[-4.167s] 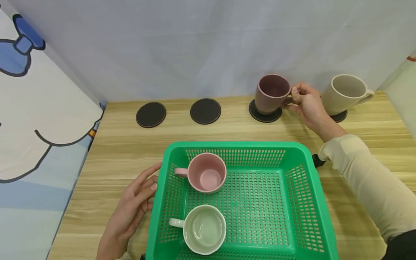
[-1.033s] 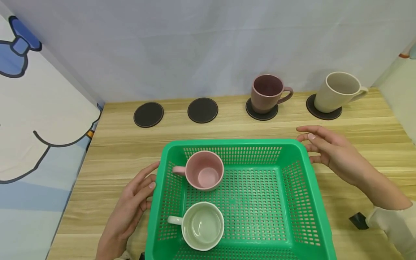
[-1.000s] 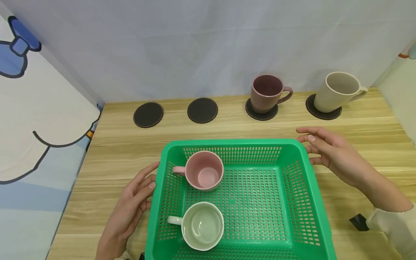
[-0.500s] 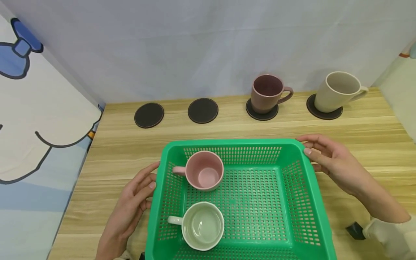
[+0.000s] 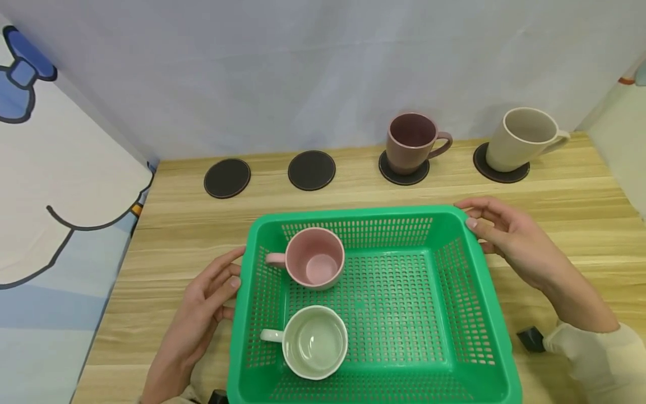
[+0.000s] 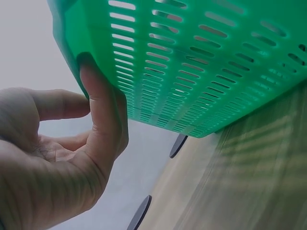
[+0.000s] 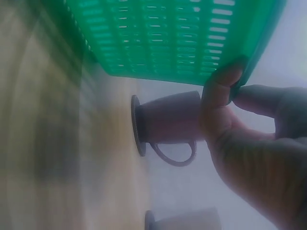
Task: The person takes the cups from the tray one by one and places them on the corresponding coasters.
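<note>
A green perforated plastic basket [image 5: 348, 214] stands between the hands. Inside, along its left side, sit a pink cup [image 5: 314, 259] and a pale green cup [image 5: 315, 343], handles pointing left. My left hand [image 5: 194, 314] grips the basket's left rim; the left wrist view shows its fingers [image 6: 100, 105] bent up under the lip. On the opposite rim, near the far corner, my right hand [image 5: 522, 252] pinches with the thumb above and fingers below. Behind the basket, a mauve mug [image 5: 410, 147] and a cream mug [image 5: 520, 143] stand on black coasters, handles to the right.
Two bare black coasters, one farther left [image 5: 227, 178] and one nearer the middle [image 5: 311, 170], lie in line with the mugs. A pale cloth wall [image 5: 303, 73] rises behind the wooden table [image 5: 166, 235]. A printed cartoon panel [image 5: 60, 185] borders the left side.
My right hand has let go of the mauve mug's handle, come back to the basket and taken its right rim. The basket's far right corner has shifted slightly up in view.
</note>
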### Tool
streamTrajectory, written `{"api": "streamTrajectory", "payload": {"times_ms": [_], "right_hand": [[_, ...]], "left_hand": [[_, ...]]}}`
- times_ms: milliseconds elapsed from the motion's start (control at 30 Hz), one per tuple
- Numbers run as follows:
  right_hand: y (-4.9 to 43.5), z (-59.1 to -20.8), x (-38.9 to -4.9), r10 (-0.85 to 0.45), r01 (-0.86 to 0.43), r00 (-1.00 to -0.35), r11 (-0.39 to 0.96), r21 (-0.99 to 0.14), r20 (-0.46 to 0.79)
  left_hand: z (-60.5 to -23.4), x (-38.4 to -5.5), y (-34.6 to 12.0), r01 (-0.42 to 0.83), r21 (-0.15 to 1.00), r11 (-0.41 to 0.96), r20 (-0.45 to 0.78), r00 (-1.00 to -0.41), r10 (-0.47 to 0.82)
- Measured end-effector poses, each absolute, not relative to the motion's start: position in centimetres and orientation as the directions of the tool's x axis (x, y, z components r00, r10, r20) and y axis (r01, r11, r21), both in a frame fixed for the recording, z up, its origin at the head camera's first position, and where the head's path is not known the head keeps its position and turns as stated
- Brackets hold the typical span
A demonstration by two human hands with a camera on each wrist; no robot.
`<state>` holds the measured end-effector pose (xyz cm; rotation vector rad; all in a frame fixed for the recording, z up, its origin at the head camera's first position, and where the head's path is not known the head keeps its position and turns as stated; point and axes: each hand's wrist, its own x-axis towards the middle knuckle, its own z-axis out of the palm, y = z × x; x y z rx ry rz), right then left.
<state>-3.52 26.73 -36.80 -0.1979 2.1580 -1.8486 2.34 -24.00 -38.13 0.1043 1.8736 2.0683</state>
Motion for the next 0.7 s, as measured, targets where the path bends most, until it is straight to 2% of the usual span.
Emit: {"api": "streamTrajectory", "payload": {"times_ms": [100,333,500,567,700], "right_hand": [[26.8,-36.9,-3.7,-0.305,0.089,-0.945,0.117,-0.989,-0.121],[26.7,-37.0,-3.8,-0.292,0.116,-0.946,0.105,-0.988,-0.142],[26.6,-37.1,-3.6,-0.286,0.156,-0.944,0.045,-0.987,-0.162],[26.5,-37.1,-3.4,-0.279,0.168,-0.946,0.019,-0.986,-0.167],[26.4,-37.0,-3.2,-0.271,0.176,-0.948,-0.016,-0.984,-0.165]], "left_hand": [[-38.0,2.2,-24.0,-0.209,0.977,-0.046,-0.186,-0.935,0.3],[-37.5,1.9,-24.0,-0.205,0.978,0.041,-0.207,-0.933,0.295],[-36.4,1.8,-23.3,-0.191,0.948,0.255,-0.239,-0.955,0.174],[-35.9,1.7,-22.7,-0.161,0.92,0.356,-0.215,-0.97,0.117],[-35.5,1.4,-21.8,-0.048,0.843,0.536,-0.091,-0.994,0.054]]}}
